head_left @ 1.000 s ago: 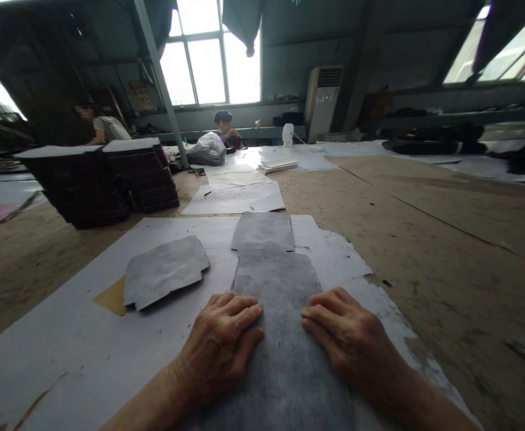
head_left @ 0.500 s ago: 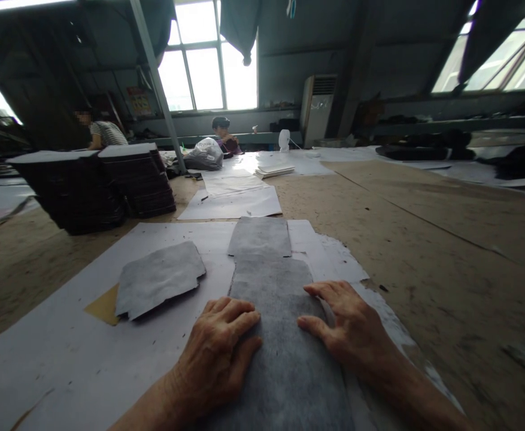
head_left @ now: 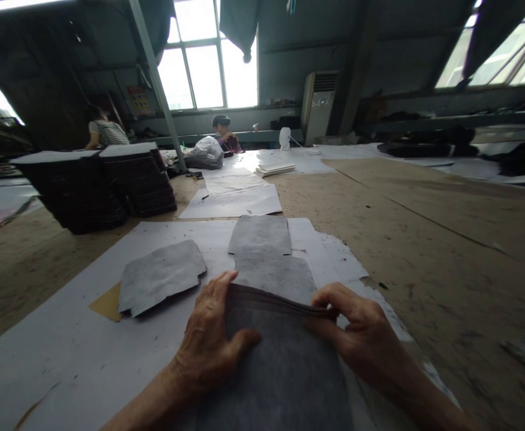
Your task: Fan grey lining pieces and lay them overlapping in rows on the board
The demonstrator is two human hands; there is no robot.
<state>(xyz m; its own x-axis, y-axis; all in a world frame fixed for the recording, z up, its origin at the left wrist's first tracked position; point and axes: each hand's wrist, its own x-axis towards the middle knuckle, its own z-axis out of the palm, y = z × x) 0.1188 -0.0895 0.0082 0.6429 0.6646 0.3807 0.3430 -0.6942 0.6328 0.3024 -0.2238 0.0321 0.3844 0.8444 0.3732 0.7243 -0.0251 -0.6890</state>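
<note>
In front of me lies a layered stack of dark grey fabric pieces, its far edge raised so that several thin layers show. My right hand pinches the far right corner of these layers between thumb and fingers. Along the left edge of the stack rests my left hand, fingers stretched forward and thumb apart on the top surface. Just beyond the raised edge, another grey piece lies flat, with a smaller grey piece at its far end.
White paper lies under the work. To the left, a loose grey piece partly covers a yellow-tan sheet. Tall dark stacks stand at the far left, near a metal pole. Two people are at the back.
My right hand has closed on the far right corner of the grey stack, whose far edge has come up. My left hand has moved slightly forward and left along the edge.
</note>
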